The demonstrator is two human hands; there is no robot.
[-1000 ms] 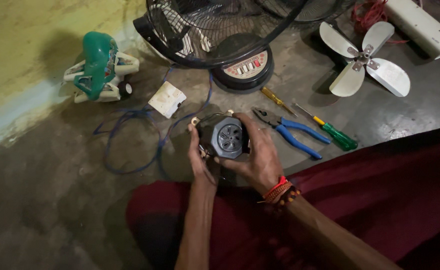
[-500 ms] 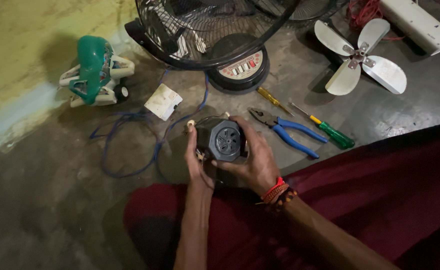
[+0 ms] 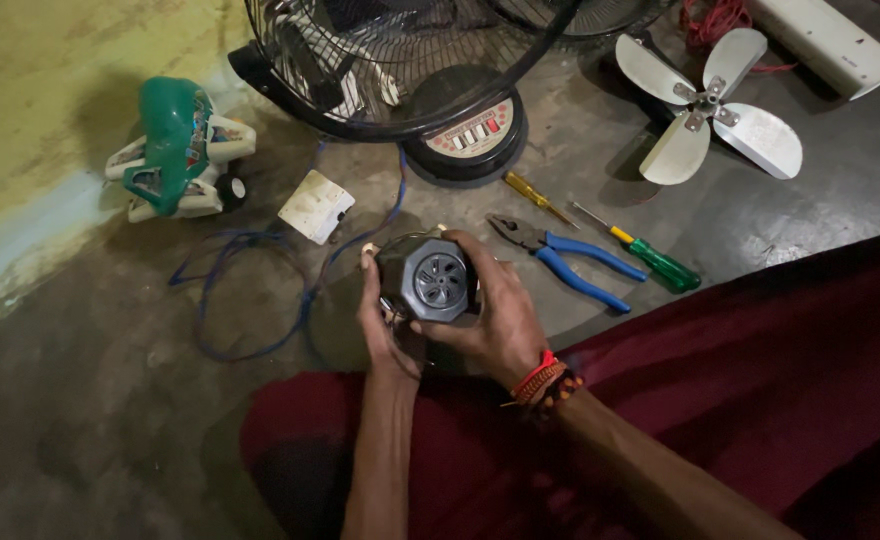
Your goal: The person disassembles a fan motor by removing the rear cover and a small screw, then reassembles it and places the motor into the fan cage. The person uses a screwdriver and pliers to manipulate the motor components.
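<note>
Both hands cup the dark octagonal fan motor above the lap, just over the concrete floor: left hand wraps its near side, right hand has fingers curled over the top, vented end cap facing up. Judged step: inspection of the housing; next move likely needs one hand freed for the blue-handled pliers or green screwdriver beside it. Versus 1.0 s ago: grip unchanged, motor held at the same spot.

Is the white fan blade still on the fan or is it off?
Off. The white fan blade lies flat on the floor, apart from the fan's wire cage.
</note>
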